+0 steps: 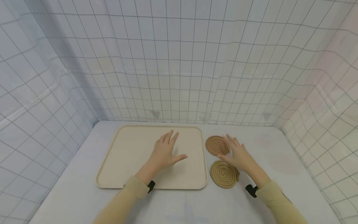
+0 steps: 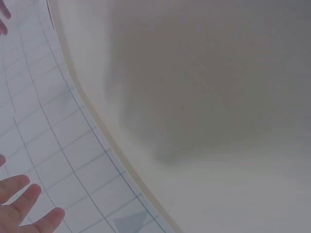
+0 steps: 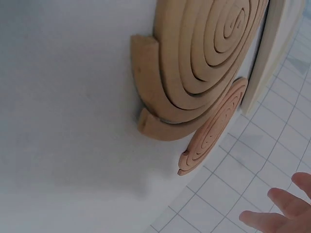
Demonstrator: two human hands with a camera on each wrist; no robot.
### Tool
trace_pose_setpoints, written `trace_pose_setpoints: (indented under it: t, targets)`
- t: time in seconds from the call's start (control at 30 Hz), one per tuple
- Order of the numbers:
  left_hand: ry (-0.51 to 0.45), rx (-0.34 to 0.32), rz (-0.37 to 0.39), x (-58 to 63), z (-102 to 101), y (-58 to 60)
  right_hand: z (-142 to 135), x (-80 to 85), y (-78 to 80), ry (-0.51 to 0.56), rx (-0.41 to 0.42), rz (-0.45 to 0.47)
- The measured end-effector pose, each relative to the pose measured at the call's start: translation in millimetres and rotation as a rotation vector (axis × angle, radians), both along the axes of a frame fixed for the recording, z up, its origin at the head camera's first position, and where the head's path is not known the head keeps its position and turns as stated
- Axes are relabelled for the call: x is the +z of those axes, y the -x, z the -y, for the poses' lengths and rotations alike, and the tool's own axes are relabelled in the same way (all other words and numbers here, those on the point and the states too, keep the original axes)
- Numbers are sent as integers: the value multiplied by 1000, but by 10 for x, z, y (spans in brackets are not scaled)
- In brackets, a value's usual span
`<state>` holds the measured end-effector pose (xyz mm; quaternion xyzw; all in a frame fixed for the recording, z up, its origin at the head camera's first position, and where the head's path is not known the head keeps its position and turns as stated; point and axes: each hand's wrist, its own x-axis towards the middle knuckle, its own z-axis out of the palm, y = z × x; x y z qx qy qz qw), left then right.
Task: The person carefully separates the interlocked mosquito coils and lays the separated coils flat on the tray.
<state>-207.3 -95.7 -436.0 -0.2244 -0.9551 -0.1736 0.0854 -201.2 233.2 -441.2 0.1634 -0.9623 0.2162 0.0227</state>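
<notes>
starting toward the far left corner of the worktop (image 1: pixel 279 155), find the beige tray (image 1: pixel 126 155), lying flat, close along the far edge and mostly left of the middle. over its right half, apparently in mid-air judging by the soft shadow below, the left hand (image 1: pixel 165 154): gripping nothing, fingers straight and fanned toward the far edge, thumb stuck out toward the right edge, forearm slanting up from the near edge in a pale left sleeve (image 1: pixel 127 196).

moving right, just past the tray's right rim, find the reddish-brown coil (image 1: pixel 216 145) toward the far edge and the tan coil (image 1: pixel 224 175) nearer the near edge, both flat, slightly apart.

over their right sides, the right hand (image 1: pixel 239 155): holding nothing, fingers spread toward the far left corner, thumb above the gap between the coils, apparently raised clear; right sleeve (image 1: pixel 277 200) angling in from the near right.

judge the step as a hover near the coils, without any grip; cannot tell approaching from drawing back. for a next move, reckon on lowering the right hand, slipping fingertips under one rim and lifting evenly, perhaps with left-hand support, to avoid unwinding the loose outer end.
</notes>
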Motion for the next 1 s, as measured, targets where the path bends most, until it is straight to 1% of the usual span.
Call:
trace_pose_setpoints:
  t: [0.07, 0.17, 0.33, 0.4, 0.47, 0.53, 0.67, 0.73, 0.83, 0.9, 1.0]
  targets:
    - [-29, -24, 36, -28, -90, -60, -31, -34, -34, 8, 7, 25]
    - [-47, -60, 89, -57, -225, -149, -80, -87, -79, 24, 4, 56]
    - [-98, -123, 187, -70, -448, -306, -163, -170, -125, 40, -6, 94]
    - [-129, -137, 235, -70, -537, -365, -190, -191, -134, 47, -4, 114]
    - [-132, -141, 276, -82, -626, -412, -210, -203, -141, 52, 0, 137]
    - [-101, -144, 297, -103, -712, -445, -221, -214, -142, 55, 5, 154]
    - [-13, -150, 301, -149, -861, -466, -235, -220, -141, 45, 17, 191]
    - [4, -143, 319, -158, -920, -464, -246, -221, -143, 40, 17, 218]
    - [-13, -117, 370, -166, -1001, -461, -270, -226, -154, 41, 8, 263]
    - [-47, -89, 424, -177, -1061, -480, -288, -236, -163, 44, -4, 288]
    - [-113, -69, 464, -212, -1157, -550, -318, -260, -171, 55, -13, 310]
